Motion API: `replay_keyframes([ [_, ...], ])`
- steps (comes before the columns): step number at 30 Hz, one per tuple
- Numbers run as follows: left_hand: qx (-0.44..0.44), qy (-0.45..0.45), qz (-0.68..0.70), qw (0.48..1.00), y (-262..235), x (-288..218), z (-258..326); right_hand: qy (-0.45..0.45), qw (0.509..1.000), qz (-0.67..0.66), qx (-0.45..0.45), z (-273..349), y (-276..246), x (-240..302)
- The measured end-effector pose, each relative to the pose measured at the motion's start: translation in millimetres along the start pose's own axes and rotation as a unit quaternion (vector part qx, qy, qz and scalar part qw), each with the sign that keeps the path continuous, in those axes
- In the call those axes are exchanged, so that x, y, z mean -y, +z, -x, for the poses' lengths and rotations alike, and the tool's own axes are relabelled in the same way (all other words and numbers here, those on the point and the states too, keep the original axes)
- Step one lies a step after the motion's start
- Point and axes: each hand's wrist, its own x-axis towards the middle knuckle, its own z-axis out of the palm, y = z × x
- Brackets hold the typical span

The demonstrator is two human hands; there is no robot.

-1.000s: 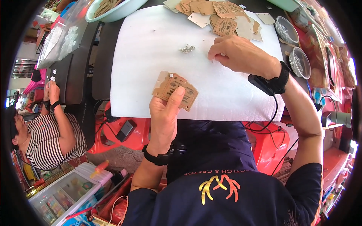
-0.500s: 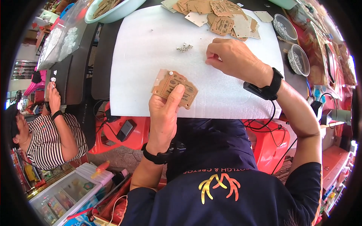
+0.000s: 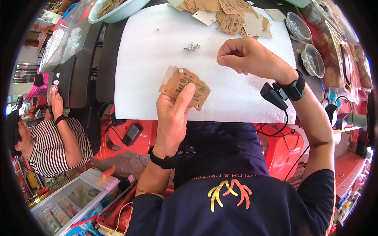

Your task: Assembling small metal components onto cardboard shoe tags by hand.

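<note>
My left hand (image 3: 172, 120) grips a stack of brown printed cardboard tags (image 3: 200, 89), thumb on top. A clear plastic piece (image 3: 167, 80) juts from the stack's left side, and a round silver stud (image 3: 181, 70) sits at its upper corner. To the right, my right hand (image 3: 252, 58) hovers over the white foam sheet (image 3: 138, 82), thumb and fingertips pinched together. Whatever is between those fingertips is too small or hidden to make out. A little heap of shiny metal studs (image 3: 192, 47) lies on the sheet between and beyond both hands.
Loose cardboard tags (image 3: 230, 24) are piled at the sheet's far edge. Two clear tubs (image 3: 313, 61) of small metal parts stand at the right, a pale basin (image 3: 118, 13) at the far left. Another person (image 3: 59, 145) works at the left. A cable hangs from my right wrist.
My right hand has shifted slightly right and turned, its fingertips still pinched. The tag stack in my left hand has risen a little and moved right.
</note>
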Motion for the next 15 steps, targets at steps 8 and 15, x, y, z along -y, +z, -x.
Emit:
replay_keyframes([
  [8,0.053,0.017,-0.025,0.998,13.7,-1.3,-4.2,0.052,0.941,-0.321,0.093,19.7,7.5,-5.8],
  [15,0.046,0.056,-0.015,0.997,22.5,-0.2,-6.8,0.058,0.902,-0.416,0.098,25.8,9.6,-12.7],
])
